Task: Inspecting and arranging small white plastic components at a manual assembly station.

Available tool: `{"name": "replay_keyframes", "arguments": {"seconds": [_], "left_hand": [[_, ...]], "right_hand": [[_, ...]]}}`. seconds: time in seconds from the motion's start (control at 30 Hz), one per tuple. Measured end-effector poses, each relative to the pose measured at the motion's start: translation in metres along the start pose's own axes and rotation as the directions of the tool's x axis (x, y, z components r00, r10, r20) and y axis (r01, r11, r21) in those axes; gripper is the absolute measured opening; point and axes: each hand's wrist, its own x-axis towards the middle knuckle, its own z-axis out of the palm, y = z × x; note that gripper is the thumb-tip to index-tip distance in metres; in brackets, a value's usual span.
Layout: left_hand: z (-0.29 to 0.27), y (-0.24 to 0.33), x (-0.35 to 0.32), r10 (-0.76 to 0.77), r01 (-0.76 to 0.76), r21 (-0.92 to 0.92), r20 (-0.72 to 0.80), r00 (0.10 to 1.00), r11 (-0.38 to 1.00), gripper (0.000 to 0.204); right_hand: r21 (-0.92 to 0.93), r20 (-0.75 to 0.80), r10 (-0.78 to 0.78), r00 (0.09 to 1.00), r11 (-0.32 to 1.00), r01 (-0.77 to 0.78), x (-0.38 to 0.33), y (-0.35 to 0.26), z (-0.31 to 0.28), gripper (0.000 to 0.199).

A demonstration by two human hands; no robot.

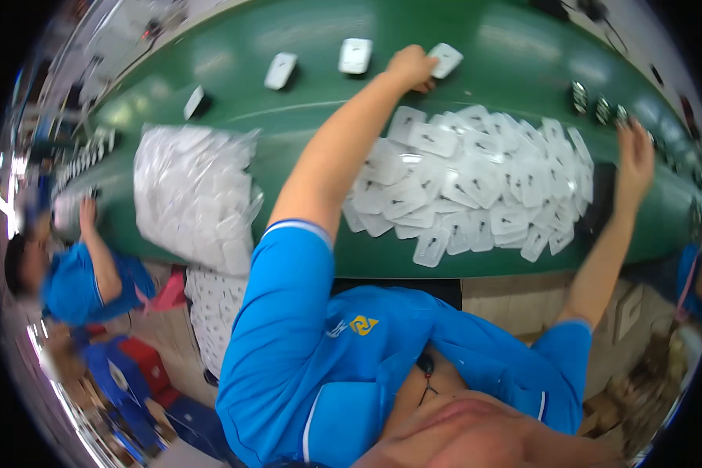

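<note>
My left hand (411,69) reaches to the far middle of the green table, its fingers closed on the near left edge of a small white rectangular tray (447,59). Out to the right, my right hand (636,150) has its fingertips together on a small shiny dark-and-silver part (621,115); its exact kind is too small to tell. More such parts (579,97) stand in a row beside it. Between my arms lies a broad pile of translucent white plastic trays (476,168), each with a small dark mark or piece in it.
Other white trays (356,56) stand spaced along the green table (304,168) to the left. A clear plastic bag (195,195) full of similar trays lies left of my left arm. A dark block (598,199) lies near my right forearm. A co-worker (86,273) sits at left.
</note>
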Motion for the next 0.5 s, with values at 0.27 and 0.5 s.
{"name": "replay_keyframes", "arguments": {"seconds": [0.27, 0.5], "left_hand": [[-0.012, 0.008, -0.084, 0.519, -0.308, 0.485, -0.395, 0.758, 0.819, 0.027], [-0.066, -0.074, -0.228, 0.613, -0.160, 0.725, -0.420, 0.669, 0.670, 0.011]], "right_hand": [[-0.432, 0.343, 0.343, 0.875, 0.884, -0.178, -0.064, 0.105, -0.144, 0.026], [-0.489, 0.424, 0.308, 0.852, 0.869, -0.071, -0.090, 0.111, -0.114, 0.021]]}}
